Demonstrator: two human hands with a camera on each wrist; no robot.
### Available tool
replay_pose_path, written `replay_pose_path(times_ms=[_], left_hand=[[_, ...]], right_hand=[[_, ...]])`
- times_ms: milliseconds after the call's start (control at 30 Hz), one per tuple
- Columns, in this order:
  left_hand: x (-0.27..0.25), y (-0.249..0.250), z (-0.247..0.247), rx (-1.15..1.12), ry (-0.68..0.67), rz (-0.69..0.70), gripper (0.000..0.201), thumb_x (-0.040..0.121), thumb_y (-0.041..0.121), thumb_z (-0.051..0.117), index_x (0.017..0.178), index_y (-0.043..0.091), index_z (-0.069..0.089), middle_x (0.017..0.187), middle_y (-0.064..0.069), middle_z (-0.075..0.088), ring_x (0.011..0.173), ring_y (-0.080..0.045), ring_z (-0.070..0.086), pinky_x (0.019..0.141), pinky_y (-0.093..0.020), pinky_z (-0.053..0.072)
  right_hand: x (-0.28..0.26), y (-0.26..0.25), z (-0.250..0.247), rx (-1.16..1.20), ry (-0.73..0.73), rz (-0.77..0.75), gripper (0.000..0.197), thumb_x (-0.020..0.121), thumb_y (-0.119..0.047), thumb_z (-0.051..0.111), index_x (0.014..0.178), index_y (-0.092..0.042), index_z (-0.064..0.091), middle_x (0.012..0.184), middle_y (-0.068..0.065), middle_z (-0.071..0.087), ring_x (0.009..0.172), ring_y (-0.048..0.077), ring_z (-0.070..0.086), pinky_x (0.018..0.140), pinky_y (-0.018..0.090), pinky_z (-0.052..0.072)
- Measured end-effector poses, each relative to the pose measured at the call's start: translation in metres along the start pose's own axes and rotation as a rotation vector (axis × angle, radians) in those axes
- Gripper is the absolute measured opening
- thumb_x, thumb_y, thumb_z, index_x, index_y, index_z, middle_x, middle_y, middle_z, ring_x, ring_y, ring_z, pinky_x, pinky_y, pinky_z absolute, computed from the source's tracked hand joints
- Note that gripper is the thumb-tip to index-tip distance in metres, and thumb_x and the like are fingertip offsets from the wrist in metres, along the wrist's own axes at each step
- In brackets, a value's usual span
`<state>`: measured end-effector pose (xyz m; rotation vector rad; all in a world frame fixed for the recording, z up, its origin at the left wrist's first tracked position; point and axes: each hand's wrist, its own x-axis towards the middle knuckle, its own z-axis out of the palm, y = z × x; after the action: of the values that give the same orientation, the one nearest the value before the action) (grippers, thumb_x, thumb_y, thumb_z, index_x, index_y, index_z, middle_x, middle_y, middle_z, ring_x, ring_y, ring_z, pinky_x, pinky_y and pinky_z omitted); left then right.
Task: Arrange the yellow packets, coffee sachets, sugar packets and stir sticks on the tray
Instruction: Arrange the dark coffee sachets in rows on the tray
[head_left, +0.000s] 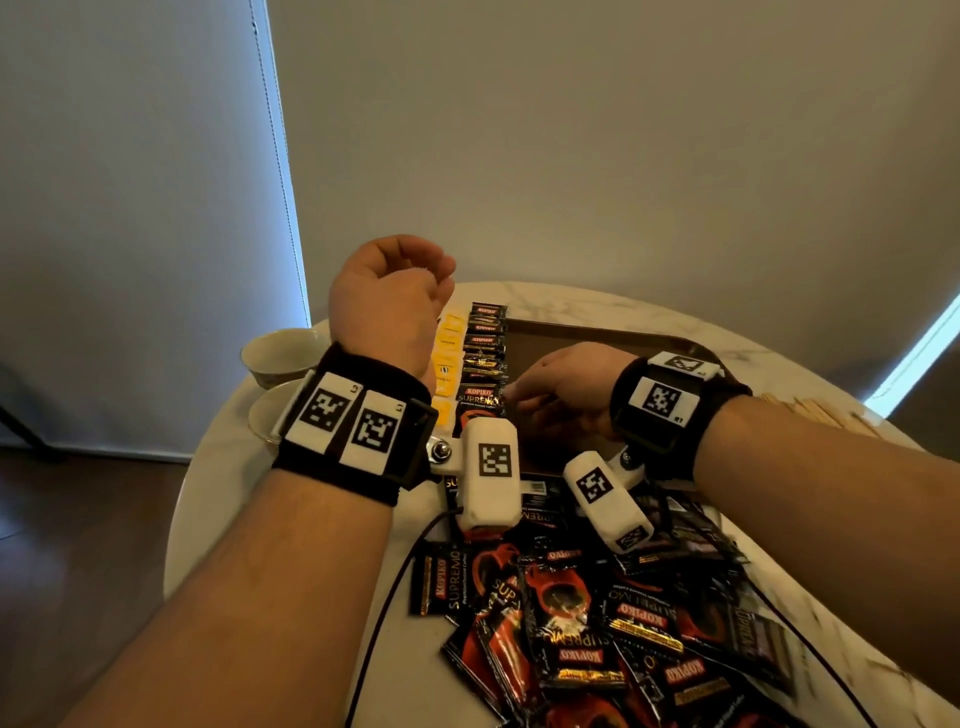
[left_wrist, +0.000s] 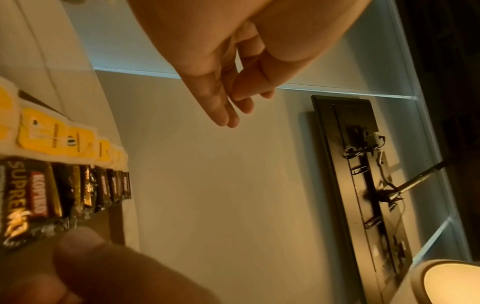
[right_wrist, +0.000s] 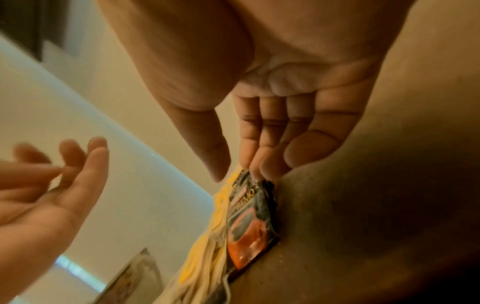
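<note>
Loose coffee sachets (head_left: 597, 618) are lying in a heap on the marble desk (head_left: 810, 332) at the near edge, closest to the head camera, just in front of the brown tray (head_left: 597, 332).

Left hand (head_left: 387, 306) is hovering above the tray's left side — grip slack, fingers (left_wrist: 221, 102) loosely extended, holding nothing.

Right hand (head_left: 558, 387) is reaching low over the tray, fingertips (right_wrist: 259, 162) touching the top edge of the nearest sachet (right_wrist: 249, 222) in the row; thumb standing apart, so the grip is not closing round it.

Row of coffee sachets (head_left: 485, 353) is running along the tray's left part, overlapping; the row of yellow packets (head_left: 447, 358) is lying just beside it, to the left.

Stir sticks (head_left: 821, 410) are lying on the desk to the right of the tray — partly hidden behind the right wrist.

Two pale cups (head_left: 283, 353) are standing at the desk's left edge.
</note>
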<state>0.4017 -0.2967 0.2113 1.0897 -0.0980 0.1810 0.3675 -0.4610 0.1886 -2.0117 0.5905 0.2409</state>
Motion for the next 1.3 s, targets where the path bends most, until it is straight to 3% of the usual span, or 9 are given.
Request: replay_pose_path(times_ms=[133, 333, 467, 567, 733, 867, 967, 1133, 1300], left_hand=[[-0.032, 0.018, -0.009, 0.047, -0.110, -0.010, 0.035, 0.088, -0.020, 0.049, 0.091, 0.009, 0.068, 0.083, -0.005, 0.072, 0.089, -0.023, 0.077, 0.080, -0.035, 0.064], [-0.084, 0.018, -0.053, 0.621, -0.334, -0.018, 0.018, 0.078, 0.005, 0.075, 0.089, 0.020, 0.070, 0.089, -0.011, 0.074, 0.085, -0.031, 0.073, 0.080, -0.051, 0.062], [-0.117, 0.025, -0.072, 0.990, -0.466, -0.115, 0.047, 0.070, 0.028, 0.093, 0.107, 0.028, 0.065, 0.103, 0.006, 0.067, 0.090, -0.006, 0.063, 0.068, -0.017, 0.051], [-0.129, 0.029, -0.083, 1.241, -0.678, -0.232, 0.085, 0.051, 0.049, 0.099, 0.124, 0.035, 0.058, 0.116, 0.015, 0.058, 0.106, -0.006, 0.056, 0.089, -0.030, 0.054], [-0.135, 0.029, -0.081, 1.526, -0.894, -0.214, 0.127, 0.022, 0.073, 0.088, 0.140, 0.047, 0.048, 0.138, 0.014, 0.056, 0.127, -0.016, 0.054, 0.112, -0.042, 0.046], [-0.134, 0.025, -0.073, 1.587, -0.930, -0.231, 0.096, 0.044, 0.051, 0.100, 0.128, 0.040, 0.055, 0.119, 0.017, 0.064, 0.107, -0.006, 0.060, 0.103, -0.030, 0.049], [-0.133, 0.021, -0.075, 1.593, -0.887, -0.262, 0.078, 0.056, 0.044, 0.099, 0.122, 0.037, 0.059, 0.101, 0.017, 0.067, 0.091, -0.002, 0.062, 0.088, -0.025, 0.053], [-0.132, 0.023, -0.083, 1.642, -0.859, -0.223, 0.082, 0.061, 0.049, 0.095, 0.132, 0.032, 0.060, 0.114, 0.009, 0.068, 0.100, -0.010, 0.064, 0.094, -0.033, 0.056], [-0.130, 0.034, -0.092, 1.526, -0.979, -0.322, 0.110, 0.043, 0.053, 0.100, 0.139, 0.036, 0.051, 0.129, 0.013, 0.063, 0.115, -0.011, 0.063, 0.106, -0.038, 0.053]], right_hand=[[-0.028, -0.005, -0.002, -0.354, -0.066, -0.189, 0.023, 0.086, -0.035, 0.080, 0.107, -0.028, 0.075, 0.101, -0.005, 0.073, 0.091, 0.013, 0.066, 0.075, 0.028, 0.056], [-0.058, -0.001, 0.025, -0.884, -0.194, -0.379, 0.042, 0.095, -0.042, 0.067, 0.137, -0.035, 0.062, 0.127, -0.010, 0.064, 0.114, 0.013, 0.057, 0.091, 0.030, 0.044], [-0.077, 0.005, 0.031, -0.969, -0.195, -0.457, 0.041, 0.097, -0.041, 0.064, 0.137, -0.034, 0.062, 0.122, -0.009, 0.064, 0.105, 0.010, 0.058, 0.077, 0.024, 0.044], [-0.096, 0.009, 0.025, -0.970, -0.200, -0.484, 0.058, 0.093, -0.051, 0.066, 0.147, -0.036, 0.052, 0.142, -0.010, 0.055, 0.118, 0.008, 0.052, 0.077, 0.020, 0.038], [-0.140, 0.021, 0.007, -0.977, -0.347, -0.398, 0.095, 0.074, -0.056, 0.084, 0.153, -0.047, 0.033, 0.155, -0.012, 0.041, 0.141, 0.016, 0.041, 0.110, 0.036, 0.038], [-0.172, 0.038, 0.005, -1.127, -0.503, -0.328, 0.124, 0.064, -0.056, 0.091, 0.157, -0.051, 0.010, 0.164, -0.018, 0.019, 0.148, 0.014, 0.030, 0.114, 0.034, 0.032], [-0.180, 0.053, 0.013, -1.314, -0.479, -0.346, 0.136, 0.059, -0.062, 0.090, 0.156, -0.052, -0.005, 0.168, -0.020, 0.000, 0.153, 0.017, 0.017, 0.121, 0.046, 0.027], [-0.173, 0.054, 0.028, -1.120, -0.292, -0.498, 0.107, 0.059, -0.052, 0.094, 0.145, -0.041, 0.032, 0.134, -0.013, 0.056, 0.115, 0.013, 0.057, 0.097, 0.038, 0.052], [-0.159, 0.043, 0.041, -1.071, -0.158, -0.596, 0.064, 0.072, -0.054, 0.086, 0.124, -0.035, 0.054, 0.114, -0.011, 0.062, 0.100, 0.012, 0.059, 0.078, 0.029, 0.053]])
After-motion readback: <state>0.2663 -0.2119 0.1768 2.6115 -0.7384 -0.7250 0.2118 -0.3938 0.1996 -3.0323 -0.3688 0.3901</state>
